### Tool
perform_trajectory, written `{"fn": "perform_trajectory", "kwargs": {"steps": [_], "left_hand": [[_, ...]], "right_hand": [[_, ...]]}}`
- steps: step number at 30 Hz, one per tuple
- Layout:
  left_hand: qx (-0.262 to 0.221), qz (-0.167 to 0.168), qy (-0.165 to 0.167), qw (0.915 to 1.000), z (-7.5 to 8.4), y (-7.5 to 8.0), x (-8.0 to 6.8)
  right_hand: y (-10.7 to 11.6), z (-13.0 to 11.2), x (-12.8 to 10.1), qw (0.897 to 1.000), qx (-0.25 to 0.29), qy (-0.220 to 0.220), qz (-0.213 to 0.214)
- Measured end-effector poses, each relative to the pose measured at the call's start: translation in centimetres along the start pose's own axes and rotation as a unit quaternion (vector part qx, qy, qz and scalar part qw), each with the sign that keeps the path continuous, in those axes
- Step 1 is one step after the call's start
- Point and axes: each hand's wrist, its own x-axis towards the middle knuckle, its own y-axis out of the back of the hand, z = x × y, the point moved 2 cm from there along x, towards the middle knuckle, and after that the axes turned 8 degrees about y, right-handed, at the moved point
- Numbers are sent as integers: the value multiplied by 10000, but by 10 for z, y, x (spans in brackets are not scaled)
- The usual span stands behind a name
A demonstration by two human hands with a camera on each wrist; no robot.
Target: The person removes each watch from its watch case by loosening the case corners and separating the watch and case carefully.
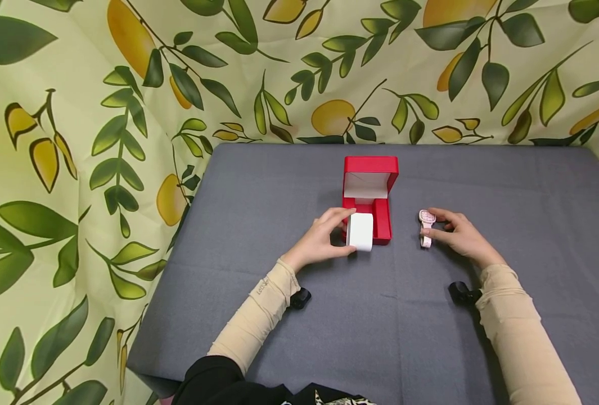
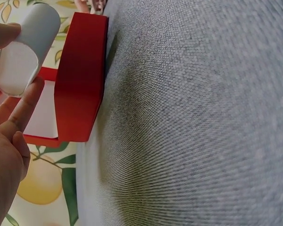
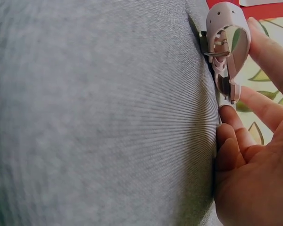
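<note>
Bright even light, soft shadows, blurred wrist-view edges.

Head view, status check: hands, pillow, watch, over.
Left hand grips white oval watch pillow at open red hinged box. Right hand pinches pink buckled wristwatch on grey cloth table. Nothing between them.

Matt grey woven cloth [image 1: 279,185] – smooth red box [image 1: 383,169], pale plastic-looking watch [image 1: 426,228].
</note>
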Motion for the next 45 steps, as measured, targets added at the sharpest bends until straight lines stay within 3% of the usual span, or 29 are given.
{"fn": "perform_trajectory", "kwargs": {"steps": [5,19,28,37,45], "left_hand": [[46,17,5,10000,0,0,0],[43,43,4,10000,-1,0,1],[40,29,105,9999,2,1,2],[-50,59,243,9997,4,1,6],[-182,110,316,9993,8,0,16]], "right_hand": [[1,0,0,9995,96,-255,-152],[4,-2,-3,9996,138,-242,-30],[7,-14,-5,9986,80,-222,474],[1,-57,-2,9918,162,436,1192],[-22,-87,10,9859,-105,1546,630]]}}
